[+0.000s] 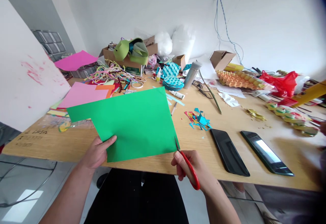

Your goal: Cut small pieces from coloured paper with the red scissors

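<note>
My left hand [98,151] pinches a green paper sheet [137,124] at its lower left, thumb on top and the other fingers hidden beneath. A rectangular notch is missing from the sheet's left side. Red-handled scissors [189,169] sit in my right hand [188,164], fingers wrapped round the handles. Their blades point up and away, lying at the sheet's lower right corner. From this view I cannot tell how far the blades are parted. The sheet is held up over the table's front edge.
Paper scraps [200,119] and two phones [229,152] lie right of the sheet on the wooden table [63,146]. Behind are pink paper [81,95], pipe cleaners [109,73], a grey bottle [193,74], blue patterned plates [173,83] and an egg tray [238,79]. A white board [28,64] stands left.
</note>
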Available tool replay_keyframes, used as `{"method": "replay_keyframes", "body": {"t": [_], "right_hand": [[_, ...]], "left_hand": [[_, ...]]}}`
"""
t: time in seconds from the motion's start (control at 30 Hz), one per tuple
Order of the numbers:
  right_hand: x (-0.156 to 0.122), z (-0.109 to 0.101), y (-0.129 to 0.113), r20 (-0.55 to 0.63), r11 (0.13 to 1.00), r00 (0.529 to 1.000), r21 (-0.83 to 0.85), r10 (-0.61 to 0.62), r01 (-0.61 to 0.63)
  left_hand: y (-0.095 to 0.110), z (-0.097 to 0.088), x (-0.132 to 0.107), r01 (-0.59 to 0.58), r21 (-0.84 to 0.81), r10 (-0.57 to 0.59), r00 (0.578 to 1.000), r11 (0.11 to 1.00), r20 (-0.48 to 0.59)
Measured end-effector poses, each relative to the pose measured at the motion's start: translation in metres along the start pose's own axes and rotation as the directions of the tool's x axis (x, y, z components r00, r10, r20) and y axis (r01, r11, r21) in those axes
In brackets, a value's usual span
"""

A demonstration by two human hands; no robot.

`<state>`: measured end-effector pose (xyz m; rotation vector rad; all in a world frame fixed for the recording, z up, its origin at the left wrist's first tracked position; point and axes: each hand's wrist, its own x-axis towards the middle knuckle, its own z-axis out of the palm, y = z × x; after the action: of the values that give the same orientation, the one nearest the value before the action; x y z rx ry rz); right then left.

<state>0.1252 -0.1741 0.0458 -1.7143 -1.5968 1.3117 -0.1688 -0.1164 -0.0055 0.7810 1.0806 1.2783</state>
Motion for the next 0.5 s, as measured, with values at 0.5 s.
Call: {"method": "replay_keyframes", "body": {"t": [0.5], "right_hand": [[-0.0010,-0.0027,-0.0034,0.006,1.000,1.000,0.012,0.010,-0.010]], "left_hand": [[-0.0017,0.0004,0.0003,-0.002,0.004,0.002,1.000,1.000,-0.015]]}}
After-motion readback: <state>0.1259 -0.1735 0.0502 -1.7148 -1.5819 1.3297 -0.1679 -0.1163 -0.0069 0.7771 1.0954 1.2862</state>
